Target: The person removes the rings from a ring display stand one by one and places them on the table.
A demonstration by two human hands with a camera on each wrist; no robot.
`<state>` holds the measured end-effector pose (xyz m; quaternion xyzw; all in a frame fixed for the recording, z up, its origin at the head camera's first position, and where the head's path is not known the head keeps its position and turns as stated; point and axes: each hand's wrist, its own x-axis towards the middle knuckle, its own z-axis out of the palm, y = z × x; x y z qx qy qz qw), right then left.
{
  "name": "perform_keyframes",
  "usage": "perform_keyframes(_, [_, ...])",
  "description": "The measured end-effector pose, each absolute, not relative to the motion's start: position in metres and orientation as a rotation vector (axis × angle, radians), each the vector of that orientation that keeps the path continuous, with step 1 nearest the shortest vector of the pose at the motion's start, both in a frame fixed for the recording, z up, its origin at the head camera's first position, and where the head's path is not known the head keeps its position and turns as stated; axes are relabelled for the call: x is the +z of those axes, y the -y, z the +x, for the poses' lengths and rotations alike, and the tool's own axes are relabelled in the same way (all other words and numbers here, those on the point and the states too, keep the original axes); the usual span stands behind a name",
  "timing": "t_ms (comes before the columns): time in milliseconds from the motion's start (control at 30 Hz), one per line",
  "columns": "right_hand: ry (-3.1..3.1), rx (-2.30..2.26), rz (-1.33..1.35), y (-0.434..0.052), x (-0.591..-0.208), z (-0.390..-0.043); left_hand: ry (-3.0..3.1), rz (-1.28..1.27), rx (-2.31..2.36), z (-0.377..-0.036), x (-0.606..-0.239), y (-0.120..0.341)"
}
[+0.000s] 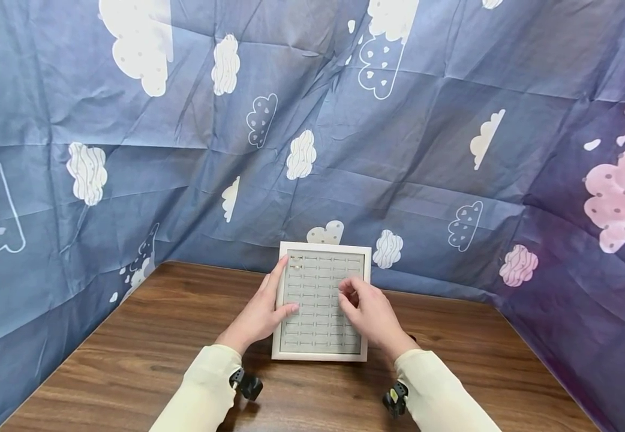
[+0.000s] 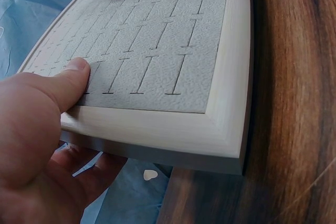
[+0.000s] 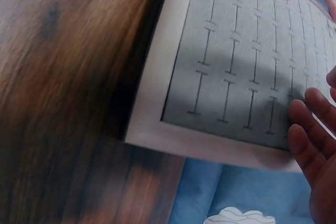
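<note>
A ring display board [image 1: 323, 356] with a pale frame and a grey pad [image 1: 323, 318] of slotted rows is tilted up over the table. Two small rings [image 1: 296, 267] sit in slots at its upper left. My left hand [image 1: 261, 309] grips the board's left side, its thumb [image 2: 77, 74] on the pad and other fingers [image 2: 89, 169] at the edge and underneath. Over the pad's right half is my right hand [image 1: 369, 309], fingers bent and thumb close to the index fingertip. I cannot tell whether something small is between them. In the right wrist view its fingers [image 3: 310, 124] hover by the frame.
A brown wood-grain table [image 1: 183, 336] lies under the board. Blue cloth with cloud prints [image 1: 302, 150] hangs behind the table and along its sides. Wrist cameras [image 1: 246, 384] are strapped near both cream sleeves [image 1: 204, 384].
</note>
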<state>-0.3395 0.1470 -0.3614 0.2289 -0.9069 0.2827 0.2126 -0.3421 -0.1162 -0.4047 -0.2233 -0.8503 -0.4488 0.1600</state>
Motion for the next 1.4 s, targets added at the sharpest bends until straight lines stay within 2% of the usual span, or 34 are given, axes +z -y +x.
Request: perform_keyframes(1400, [2.391, 0.741, 0.742, -0.069, -0.345, -0.352, 2.426, -0.645, -1.301, -0.342, -0.405, 0.117])
